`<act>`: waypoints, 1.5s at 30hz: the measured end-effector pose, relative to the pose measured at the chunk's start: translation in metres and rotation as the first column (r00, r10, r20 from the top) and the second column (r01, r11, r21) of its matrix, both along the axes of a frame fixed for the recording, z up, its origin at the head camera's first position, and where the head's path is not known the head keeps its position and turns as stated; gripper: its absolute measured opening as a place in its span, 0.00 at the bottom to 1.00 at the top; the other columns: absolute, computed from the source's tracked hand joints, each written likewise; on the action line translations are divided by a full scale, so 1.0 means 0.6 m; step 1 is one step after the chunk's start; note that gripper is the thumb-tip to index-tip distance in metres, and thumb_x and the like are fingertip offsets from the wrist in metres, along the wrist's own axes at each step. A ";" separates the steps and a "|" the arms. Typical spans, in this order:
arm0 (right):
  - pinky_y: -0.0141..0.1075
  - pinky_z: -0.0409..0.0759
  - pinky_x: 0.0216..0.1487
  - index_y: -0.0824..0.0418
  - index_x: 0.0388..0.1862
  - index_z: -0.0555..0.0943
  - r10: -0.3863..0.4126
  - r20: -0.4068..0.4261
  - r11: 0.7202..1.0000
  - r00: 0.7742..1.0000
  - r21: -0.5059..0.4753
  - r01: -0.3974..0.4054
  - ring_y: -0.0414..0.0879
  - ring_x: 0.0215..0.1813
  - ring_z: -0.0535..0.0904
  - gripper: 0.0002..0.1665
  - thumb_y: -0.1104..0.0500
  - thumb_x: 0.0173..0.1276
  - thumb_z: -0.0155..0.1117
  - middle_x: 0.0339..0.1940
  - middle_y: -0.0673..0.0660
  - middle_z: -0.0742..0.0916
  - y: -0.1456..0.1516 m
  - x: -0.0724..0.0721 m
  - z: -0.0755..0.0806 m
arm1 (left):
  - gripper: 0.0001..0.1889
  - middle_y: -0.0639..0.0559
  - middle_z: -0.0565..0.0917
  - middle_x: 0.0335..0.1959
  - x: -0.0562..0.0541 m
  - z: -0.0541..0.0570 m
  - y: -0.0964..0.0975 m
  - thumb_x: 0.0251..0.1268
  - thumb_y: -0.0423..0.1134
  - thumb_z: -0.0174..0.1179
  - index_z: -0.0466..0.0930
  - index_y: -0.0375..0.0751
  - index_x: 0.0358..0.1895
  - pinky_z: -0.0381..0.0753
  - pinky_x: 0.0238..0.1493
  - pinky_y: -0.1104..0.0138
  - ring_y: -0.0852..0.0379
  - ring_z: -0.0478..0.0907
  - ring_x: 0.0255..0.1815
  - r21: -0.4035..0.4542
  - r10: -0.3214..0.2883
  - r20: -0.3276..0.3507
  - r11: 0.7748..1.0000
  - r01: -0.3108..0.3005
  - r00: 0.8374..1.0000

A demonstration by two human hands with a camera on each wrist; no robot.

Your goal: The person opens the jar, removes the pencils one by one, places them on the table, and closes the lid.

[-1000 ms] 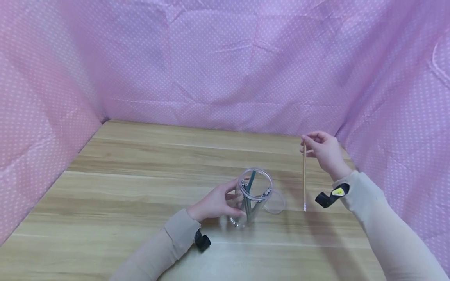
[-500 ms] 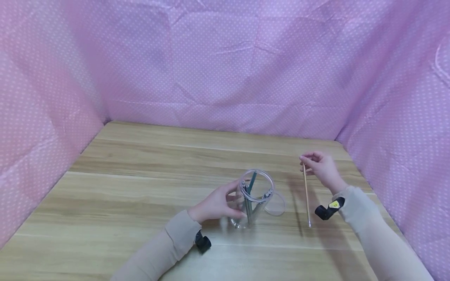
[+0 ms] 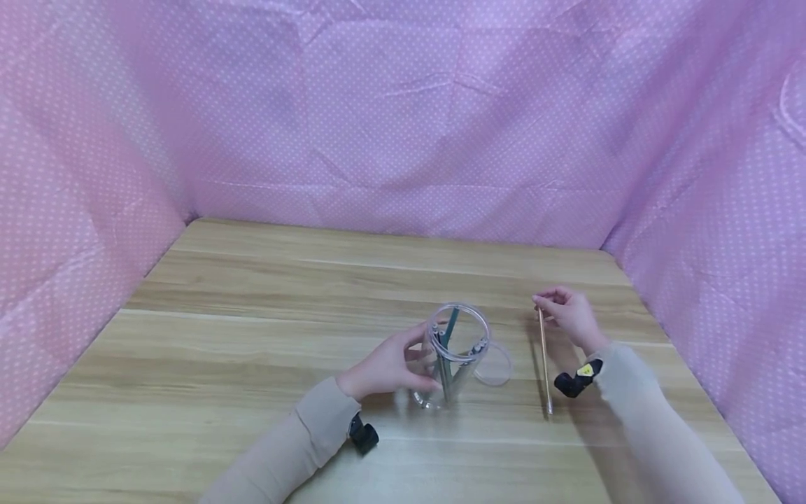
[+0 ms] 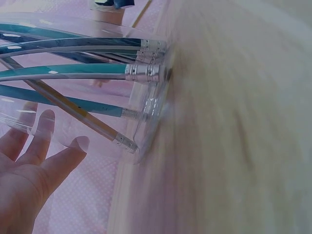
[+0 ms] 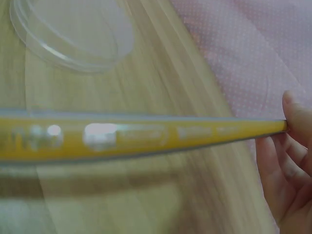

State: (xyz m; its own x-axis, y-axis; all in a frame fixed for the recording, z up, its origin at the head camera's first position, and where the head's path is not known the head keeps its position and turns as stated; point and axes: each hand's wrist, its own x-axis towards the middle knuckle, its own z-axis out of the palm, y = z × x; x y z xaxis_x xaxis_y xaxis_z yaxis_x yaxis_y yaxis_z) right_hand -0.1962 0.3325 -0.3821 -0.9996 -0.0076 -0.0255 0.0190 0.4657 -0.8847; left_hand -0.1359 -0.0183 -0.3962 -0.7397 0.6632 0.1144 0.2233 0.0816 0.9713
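Observation:
My left hand (image 3: 384,364) holds a clear plastic jar (image 3: 469,360) from its left side, fingers and thumb spread round the wall. Inside the uncapped jar lean several pencils; the left wrist view shows teal ones (image 4: 92,72), dark ones and a yellow one (image 4: 78,111), their metal ends down at the base. To the right of the jar, my right hand (image 3: 569,318) pinches another yellow pencil (image 3: 544,357) by one end between thumb and fingers. That pencil slants toward me, its free end low over the table close to its shadow.
A round clear lid (image 3: 493,365) lies flat on the wooden table (image 3: 264,315) just right of the jar, between it and the held pencil. Pink dotted cloth (image 3: 403,140) hangs behind and at both sides of the table.
My right hand has come down and toward me with the pencil, bringing it closer to the tabletop. My left hand and the jar have stayed in place.

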 end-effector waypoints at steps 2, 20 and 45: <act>0.28 0.84 0.29 0.78 0.49 0.74 -0.003 -0.015 0.999 1.000 0.049 0.003 0.32 0.27 0.80 0.21 0.60 0.68 0.60 0.26 0.43 0.85 0.002 -0.004 -0.008 | 0.50 0.50 0.62 0.72 -0.001 0.000 0.000 0.44 0.30 0.73 0.56 0.53 0.73 0.67 0.69 0.55 0.46 0.64 0.69 0.000 0.003 -0.003 1.000 -0.003 1.000; 0.32 0.85 0.30 0.76 0.48 0.75 0.046 0.082 0.992 0.996 0.110 -0.055 0.36 0.28 0.80 0.18 0.62 0.67 0.60 0.32 0.56 0.85 -0.036 -0.026 -0.054 | 0.49 0.51 0.62 0.73 0.003 -0.003 -0.003 0.45 0.32 0.73 0.55 0.49 0.74 0.68 0.68 0.54 0.46 0.64 0.69 -0.010 0.000 -0.005 1.000 0.000 1.000; 0.31 0.80 0.21 0.68 0.35 0.80 0.066 0.009 0.942 0.998 0.330 -0.065 0.39 0.21 0.75 0.13 0.57 0.63 0.66 0.20 0.50 0.79 -0.046 -0.040 -0.063 | 0.49 0.52 0.63 0.72 -0.003 -0.003 -0.002 0.46 0.32 0.73 0.56 0.52 0.73 0.68 0.68 0.55 0.47 0.63 0.70 -0.013 -0.001 -0.009 1.000 0.001 1.000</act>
